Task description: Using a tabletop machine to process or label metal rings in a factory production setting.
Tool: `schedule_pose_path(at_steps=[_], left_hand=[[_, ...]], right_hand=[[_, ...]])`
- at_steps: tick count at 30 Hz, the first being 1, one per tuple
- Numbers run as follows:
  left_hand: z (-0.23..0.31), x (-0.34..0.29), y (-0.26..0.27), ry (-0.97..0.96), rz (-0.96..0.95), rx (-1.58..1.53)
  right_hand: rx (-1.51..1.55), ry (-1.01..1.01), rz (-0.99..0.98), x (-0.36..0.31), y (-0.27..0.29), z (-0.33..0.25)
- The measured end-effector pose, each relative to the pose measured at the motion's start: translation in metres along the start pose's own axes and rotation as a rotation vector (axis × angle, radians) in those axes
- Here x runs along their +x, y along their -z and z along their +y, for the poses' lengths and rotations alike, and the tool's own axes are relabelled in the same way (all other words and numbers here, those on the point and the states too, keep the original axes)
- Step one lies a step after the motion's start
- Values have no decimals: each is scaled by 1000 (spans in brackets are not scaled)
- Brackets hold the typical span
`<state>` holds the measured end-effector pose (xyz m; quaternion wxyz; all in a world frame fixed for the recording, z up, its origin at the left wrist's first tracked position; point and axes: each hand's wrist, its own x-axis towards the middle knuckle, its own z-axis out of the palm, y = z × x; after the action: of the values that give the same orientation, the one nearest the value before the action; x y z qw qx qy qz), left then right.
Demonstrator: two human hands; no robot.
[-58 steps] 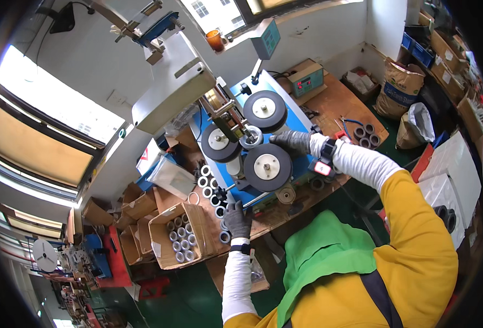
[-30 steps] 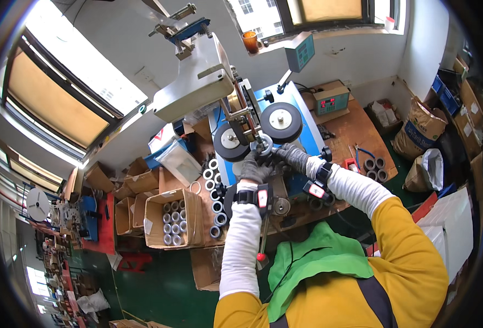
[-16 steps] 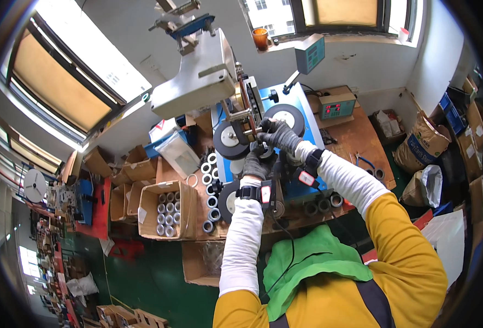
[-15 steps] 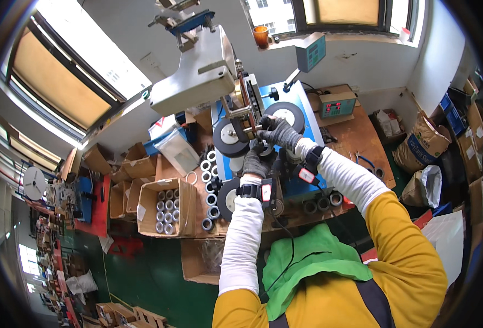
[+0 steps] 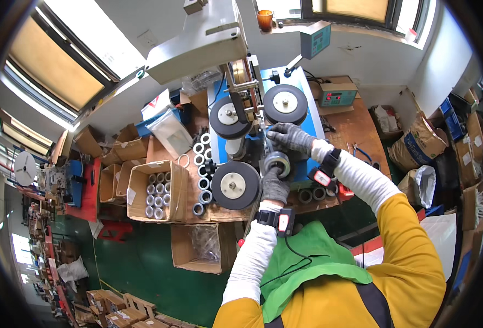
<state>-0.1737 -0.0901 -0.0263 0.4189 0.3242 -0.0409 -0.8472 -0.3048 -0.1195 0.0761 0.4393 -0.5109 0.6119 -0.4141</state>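
Wrapped around a grey-and-copper-toned ring (image 5: 277,164), my gloved left hand (image 5: 276,187) holds it at the front of the winding machine. My gloved right hand (image 5: 292,138) is just above and to the right of the ring, its fingers drawn together and pointing left at the machine's middle. Whatever those fingertips pinch is too small to make out. Three black rollers surround this spot: a front-left roller (image 5: 232,186), a rear-left roller (image 5: 230,117) and a rear-right roller (image 5: 285,104). Behind my hands stands the machine's upright winding head (image 5: 247,82).
Several grey rings fill a cardboard box (image 5: 182,188) at left; loose rings (image 5: 204,183) line up beside the machine. A control box (image 5: 337,97) with a red display sits back right, near blue-handled pliers (image 5: 364,154). Overhead extends a beige machine arm (image 5: 198,52). An open carton (image 5: 198,257) is below the table edge.
Both hands have come back from the winding head toward me. The ring now shows in my left hand, and the rollers are less covered. The whole view has shifted slightly.
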Motion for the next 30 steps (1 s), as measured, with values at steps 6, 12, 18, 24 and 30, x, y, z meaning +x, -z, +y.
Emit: schedule_pose_path(at_steps=[6,12,18,24,30], left_hand=[[-44,-37,44,214,-108,40],[-79,-89,140,639,144,100],[-16,-92,277,910,132,762],[118,-33,380,132,219,1506],[164,59,323,-152,9,1910]], right_hand=[[-397,159,151,-7,-18,49],[-677,-263,15,-103,-50,134],[-695,-839,-29,-212,-127,300],[164,-1194,517,-264,-127,302],[449,-1180,656,-290,-165,213]])
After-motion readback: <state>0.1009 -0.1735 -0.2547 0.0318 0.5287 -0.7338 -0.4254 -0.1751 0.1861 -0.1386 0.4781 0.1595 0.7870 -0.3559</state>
